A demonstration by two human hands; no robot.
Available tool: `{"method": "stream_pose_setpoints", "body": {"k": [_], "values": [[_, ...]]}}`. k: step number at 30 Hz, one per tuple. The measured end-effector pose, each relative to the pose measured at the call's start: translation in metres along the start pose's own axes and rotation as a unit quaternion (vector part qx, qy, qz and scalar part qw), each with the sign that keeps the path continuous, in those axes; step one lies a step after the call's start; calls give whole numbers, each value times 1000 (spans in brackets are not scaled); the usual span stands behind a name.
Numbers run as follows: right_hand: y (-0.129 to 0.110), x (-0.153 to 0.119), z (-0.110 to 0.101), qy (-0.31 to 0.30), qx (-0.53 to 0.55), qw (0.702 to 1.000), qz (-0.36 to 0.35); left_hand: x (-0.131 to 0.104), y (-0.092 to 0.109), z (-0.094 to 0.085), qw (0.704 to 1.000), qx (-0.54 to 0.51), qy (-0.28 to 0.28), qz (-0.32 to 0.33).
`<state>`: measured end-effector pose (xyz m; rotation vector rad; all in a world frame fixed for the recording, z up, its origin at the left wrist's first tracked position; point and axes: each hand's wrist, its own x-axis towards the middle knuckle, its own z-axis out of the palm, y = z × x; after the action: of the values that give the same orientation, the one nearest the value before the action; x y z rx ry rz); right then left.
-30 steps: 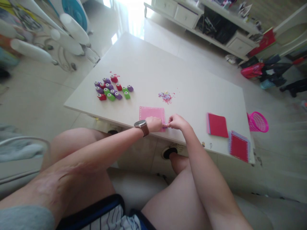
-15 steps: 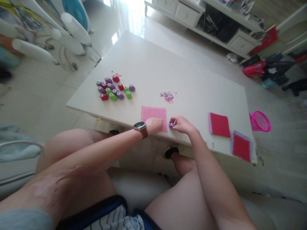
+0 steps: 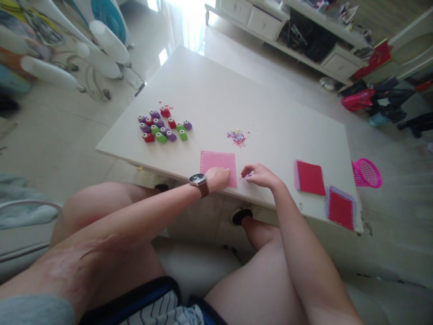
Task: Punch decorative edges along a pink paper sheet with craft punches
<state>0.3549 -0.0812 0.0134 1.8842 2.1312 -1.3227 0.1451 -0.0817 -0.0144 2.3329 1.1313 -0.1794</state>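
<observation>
My left hand lies flat on a pink square of paper whose edges carry rows of small punched holes. Its fingers are stretched out and pin the sheet to the white table. Just right of the sheet, my right hand has its fingers curled round a small purple craft punch, mostly hidden by the fingers. Tiny paper bits lie beside those fingertips. Farther left stands a group of purple, red and green craft punches.
A heap of coloured paper bits lies beyond the sheet. To the right are a stack of red paper and a second stack with punched edges. A pink basket stands past the table's right end.
My right hand has drawn the purple punch slightly right, away from the pink sheet, and turned it deeper into the fingers. Small bits now show where it was. My left hand stays put.
</observation>
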Motion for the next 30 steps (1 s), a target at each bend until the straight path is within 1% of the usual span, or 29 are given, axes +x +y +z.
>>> {"method": "stream_pose_setpoints", "body": {"k": [4,5,6,7,8,10,11,12,14,16,19,22,25,27,28,30], "values": [[0,3,5,-35,20,999,6,3,-1,5,1000,7,6,7],[1,4,6,-31,20,999,9,3,-1,6,1000,8,5,7],[2,5,8,-9,18,1000,9,3,-2,7,1000,10,6,7],[3,6,9,33,12,999,7,3,-1,7,1000,11,7,7],[4,8,9,89,6,996,1,3,-1,7,1000,11,8,6],[6,11,8,200,-1,980,-11,2,-1,5,1000,8,8,-1],[6,12,6,234,-2,972,-13,1,0,5,1000,6,7,-5],[7,13,5,248,0,969,-10,1,0,4,1000,4,6,-10],[8,13,3,237,9,971,7,0,0,3,1000,3,5,-15],[8,12,2,200,4,979,26,0,0,4,1000,6,7,-13],[9,9,4,141,-58,988,31,0,-1,6,1000,13,12,-8],[11,5,6,92,-136,986,34,1,-3,7,1000,20,21,2],[14,4,7,49,-164,983,58,5,-4,7,1000,13,24,11],[14,5,7,39,-168,982,70,9,-4,5,999,-18,28,13],[13,5,6,48,-170,982,70,12,-4,3,998,-47,34,11],[7,7,4,94,-162,981,48,18,-1,-2,988,-136,69,-7]]}}
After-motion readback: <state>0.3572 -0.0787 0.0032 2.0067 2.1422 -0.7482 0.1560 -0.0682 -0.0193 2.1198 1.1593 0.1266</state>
